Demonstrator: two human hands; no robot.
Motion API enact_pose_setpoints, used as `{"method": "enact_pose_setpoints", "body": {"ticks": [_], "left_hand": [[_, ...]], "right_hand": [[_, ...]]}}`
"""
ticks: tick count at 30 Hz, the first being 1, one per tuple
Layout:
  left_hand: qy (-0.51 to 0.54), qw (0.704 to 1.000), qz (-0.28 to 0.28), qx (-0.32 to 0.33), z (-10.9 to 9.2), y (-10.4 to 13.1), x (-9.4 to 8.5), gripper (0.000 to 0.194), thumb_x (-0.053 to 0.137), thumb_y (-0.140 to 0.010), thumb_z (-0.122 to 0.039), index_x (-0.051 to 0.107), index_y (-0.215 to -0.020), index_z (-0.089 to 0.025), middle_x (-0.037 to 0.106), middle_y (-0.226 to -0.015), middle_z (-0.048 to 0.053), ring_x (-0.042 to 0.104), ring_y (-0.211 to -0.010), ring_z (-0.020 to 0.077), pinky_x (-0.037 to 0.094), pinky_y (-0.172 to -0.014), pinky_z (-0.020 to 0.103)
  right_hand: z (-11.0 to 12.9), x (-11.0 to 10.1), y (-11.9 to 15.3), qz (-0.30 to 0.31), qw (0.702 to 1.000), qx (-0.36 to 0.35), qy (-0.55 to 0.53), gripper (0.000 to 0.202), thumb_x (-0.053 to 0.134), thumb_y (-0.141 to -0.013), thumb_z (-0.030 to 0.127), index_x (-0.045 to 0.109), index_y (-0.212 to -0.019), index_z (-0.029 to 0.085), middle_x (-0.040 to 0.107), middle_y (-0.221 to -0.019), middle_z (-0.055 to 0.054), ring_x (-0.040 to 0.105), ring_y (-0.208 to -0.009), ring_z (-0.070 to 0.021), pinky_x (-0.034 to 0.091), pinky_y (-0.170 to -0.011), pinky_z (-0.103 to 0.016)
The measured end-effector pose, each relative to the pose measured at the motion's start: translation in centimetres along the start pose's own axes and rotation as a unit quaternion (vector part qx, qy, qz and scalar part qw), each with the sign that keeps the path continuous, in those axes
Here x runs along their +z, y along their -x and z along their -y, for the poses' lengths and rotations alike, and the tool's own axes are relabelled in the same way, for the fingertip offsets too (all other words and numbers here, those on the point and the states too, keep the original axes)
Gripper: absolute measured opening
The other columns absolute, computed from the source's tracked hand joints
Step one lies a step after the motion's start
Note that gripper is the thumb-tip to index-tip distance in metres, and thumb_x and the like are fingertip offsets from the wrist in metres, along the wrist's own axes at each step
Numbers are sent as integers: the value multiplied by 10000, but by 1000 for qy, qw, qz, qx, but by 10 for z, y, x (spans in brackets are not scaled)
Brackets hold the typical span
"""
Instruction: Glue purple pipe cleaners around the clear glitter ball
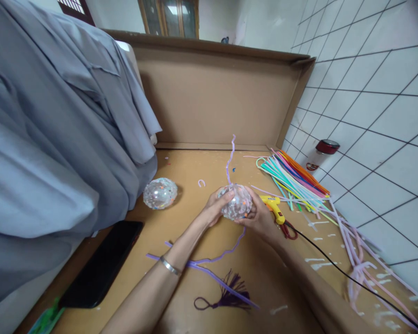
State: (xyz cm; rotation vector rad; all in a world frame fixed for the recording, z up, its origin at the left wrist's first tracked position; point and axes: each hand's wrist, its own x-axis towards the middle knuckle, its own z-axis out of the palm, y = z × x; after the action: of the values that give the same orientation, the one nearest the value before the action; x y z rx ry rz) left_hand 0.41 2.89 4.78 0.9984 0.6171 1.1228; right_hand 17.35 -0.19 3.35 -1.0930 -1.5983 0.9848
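Both hands hold a clear, speckled ball (236,201) above the tan table. My left hand (216,207) grips its left side, thumb over the top. On the right side, my right hand (259,217) has its fingers curled round the ball. A wavy purple stem (228,162) runs up behind the ball, and another purple stem (226,253) runs below it toward my left forearm. A similar clear ball (160,193) rests on the table to the left. Nearer to me lies a dark purple tassel (230,297) with a straight purple stem across it.
A yellow glue gun (274,207) with a black cable lies beside my right hand. Colourful stems (296,178) are piled at the right, near a red-lidded jar (322,154). A black phone (102,264) and grey cloth (66,120) are left; cardboard (216,93) stands behind.
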Motion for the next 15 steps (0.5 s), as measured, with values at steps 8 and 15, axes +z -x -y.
{"method": "enact_pose_setpoints", "body": {"ticks": [8,15], "left_hand": [[-75,995,-6,62,1,2,-2,716,855,-565,-538,618,-1108,-136,707,-996,77,661,-904,218,518,-830,315],[-173,981,-2,89,0,4,1,828,866,-512,-544,568,-1177,-150,678,-1058,79,647,-946,231,516,-857,333]], "right_hand": [[3,1,0,17,999,-40,-9,1027,898,-534,398,365,-1400,256,506,-1361,-115,546,-1229,-306,528,-974,-422],[-1,-5,-2,-21,993,-75,93,967,885,-546,390,389,-1364,250,482,-1359,-113,477,-1283,-311,404,-1096,-462]]}}
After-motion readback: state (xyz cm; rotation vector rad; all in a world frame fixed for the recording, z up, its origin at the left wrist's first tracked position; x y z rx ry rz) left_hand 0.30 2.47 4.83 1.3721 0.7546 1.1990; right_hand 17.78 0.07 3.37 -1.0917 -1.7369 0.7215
